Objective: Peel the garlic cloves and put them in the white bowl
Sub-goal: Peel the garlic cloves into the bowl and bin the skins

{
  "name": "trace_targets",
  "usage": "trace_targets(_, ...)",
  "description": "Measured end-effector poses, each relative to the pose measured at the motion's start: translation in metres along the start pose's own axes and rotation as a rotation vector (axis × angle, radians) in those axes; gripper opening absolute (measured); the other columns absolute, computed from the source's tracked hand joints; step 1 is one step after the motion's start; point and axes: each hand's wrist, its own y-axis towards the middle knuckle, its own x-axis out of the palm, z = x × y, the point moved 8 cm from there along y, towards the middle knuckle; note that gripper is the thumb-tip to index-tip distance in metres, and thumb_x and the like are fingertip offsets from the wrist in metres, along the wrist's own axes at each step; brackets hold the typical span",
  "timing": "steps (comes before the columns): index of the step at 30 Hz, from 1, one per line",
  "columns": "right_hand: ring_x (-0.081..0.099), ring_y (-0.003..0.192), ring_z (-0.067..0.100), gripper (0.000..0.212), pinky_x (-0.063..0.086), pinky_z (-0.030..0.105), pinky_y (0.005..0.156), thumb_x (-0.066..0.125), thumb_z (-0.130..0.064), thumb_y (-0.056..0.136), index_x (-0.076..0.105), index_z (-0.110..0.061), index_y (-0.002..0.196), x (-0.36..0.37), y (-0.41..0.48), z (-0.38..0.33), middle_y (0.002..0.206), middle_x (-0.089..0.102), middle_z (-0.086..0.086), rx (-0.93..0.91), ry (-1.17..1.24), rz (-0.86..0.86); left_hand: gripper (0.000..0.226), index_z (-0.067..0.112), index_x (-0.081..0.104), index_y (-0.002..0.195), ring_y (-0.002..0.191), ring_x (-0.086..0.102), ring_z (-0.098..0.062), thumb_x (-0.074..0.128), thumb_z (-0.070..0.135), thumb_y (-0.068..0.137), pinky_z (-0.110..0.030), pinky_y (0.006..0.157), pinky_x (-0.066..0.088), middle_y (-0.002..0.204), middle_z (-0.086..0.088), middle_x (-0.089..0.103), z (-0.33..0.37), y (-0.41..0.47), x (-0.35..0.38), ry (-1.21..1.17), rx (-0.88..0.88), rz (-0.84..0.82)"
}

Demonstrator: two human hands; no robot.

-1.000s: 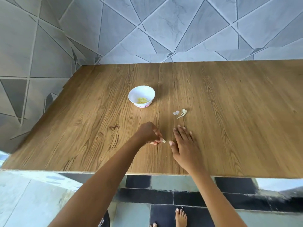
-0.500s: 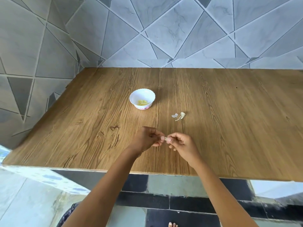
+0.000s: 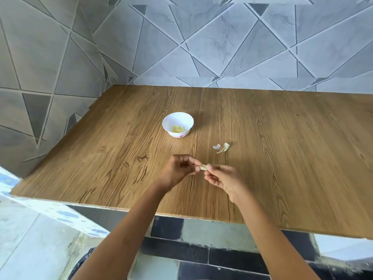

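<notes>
A small pale garlic clove (image 3: 204, 167) sits between my two hands, just above the near middle of the wooden table (image 3: 282, 158). My left hand (image 3: 179, 170) pinches its left end with curled fingers. My right hand (image 3: 224, 178) pinches its right end with thumb and forefinger. The white bowl (image 3: 178, 124) stands farther back and a little left, with yellowish peeled garlic (image 3: 178, 129) in its bottom.
Two scraps of garlic skin (image 3: 222, 148) lie on the table to the right of the bowl, beyond my hands. Grey tiled walls (image 3: 222, 47) close off the table at the back and left. The table's front edge runs just below my wrists.
My right hand lay flat on the table a second ago; it has risen and now pinches the clove together with my left hand. The view has tilted upward slightly.
</notes>
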Motion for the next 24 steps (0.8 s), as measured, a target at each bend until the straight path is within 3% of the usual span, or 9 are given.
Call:
trace_targets(3, 0.065, 0.061, 0.008, 0.008, 0.053, 0.017, 0.057, 0.071, -0.009, 0.082, 0.071, -0.005, 0.089, -0.006, 0.005, -0.009, 0.072, 0.07, 0.003, -0.214, -0.227, 0.065, 0.012, 0.008, 0.069, 0.086, 0.074, 0.064, -0.013, 0.066, -0.002, 0.083, -0.025, 0.074, 0.056, 0.073, 0.003, 0.07, -0.007, 0.0, -0.005, -0.041, -0.076, 0.052)
trace_targets(6, 0.061, 0.061, 0.007, 0.004, 0.049, 0.019, 0.06, 0.075, -0.012, 0.079, 0.072, -0.013, 0.081, -0.009, 0.009, -0.018, 0.069, 0.068, -0.005, -0.488, -0.588, 0.161, 0.008, 0.003, 0.069, 0.089, 0.077, 0.061, -0.025, 0.065, -0.003, 0.084, -0.033, 0.077, 0.055, 0.081, -0.011, 0.07, -0.012, 0.002, -0.011, -0.035, -0.136, 0.091)
trace_targets(8, 0.061, 0.065, 0.004, 0.004, 0.046, 0.017, 0.063, 0.076, -0.01, 0.079, 0.072, -0.011, 0.081, -0.015, 0.012, -0.021, 0.073, 0.068, -0.006, -0.57, -0.653, 0.229, 0.008, 0.001, 0.068, 0.09, 0.077, 0.058, -0.027, 0.064, -0.004, 0.085, -0.03, 0.073, 0.053, 0.084, -0.018, 0.067, -0.014, 0.002, -0.013, -0.031, -0.155, 0.1)
trace_targets(16, 0.058, 0.068, -0.003, 0.007, 0.043, 0.007, 0.063, 0.072, -0.003, 0.081, 0.071, -0.005, 0.088, -0.044, 0.031, -0.041, 0.081, 0.069, 0.0, -0.595, -0.675, 0.373, 0.011, 0.005, 0.069, 0.087, 0.075, 0.064, -0.016, 0.063, -0.004, 0.085, -0.023, 0.072, 0.055, 0.081, -0.009, 0.07, -0.019, 0.003, -0.014, -0.075, -0.185, 0.145)
trace_targets(20, 0.065, 0.075, 0.016, 0.019, 0.043, 0.023, 0.064, 0.071, -0.005, 0.082, 0.067, -0.008, 0.1, -0.049, 0.045, -0.051, 0.087, 0.072, 0.002, -0.61, -0.803, 0.437, 0.013, 0.009, 0.069, 0.085, 0.078, 0.064, -0.017, 0.064, -0.003, 0.085, -0.025, 0.074, 0.055, 0.085, -0.011, 0.07, -0.02, 0.004, -0.012, -0.076, -0.187, 0.143)
trace_targets(24, 0.064, 0.074, 0.02, 0.034, 0.039, 0.026, 0.061, 0.07, -0.005, 0.082, 0.062, -0.01, 0.115, -0.045, 0.044, -0.062, 0.084, 0.072, 0.0, -0.665, -0.962, 0.488, 0.015, 0.012, 0.07, 0.084, 0.077, 0.064, -0.018, 0.065, -0.002, 0.084, -0.026, 0.074, 0.055, 0.088, -0.015, 0.07, -0.021, 0.004, -0.012, -0.063, -0.18, 0.155)
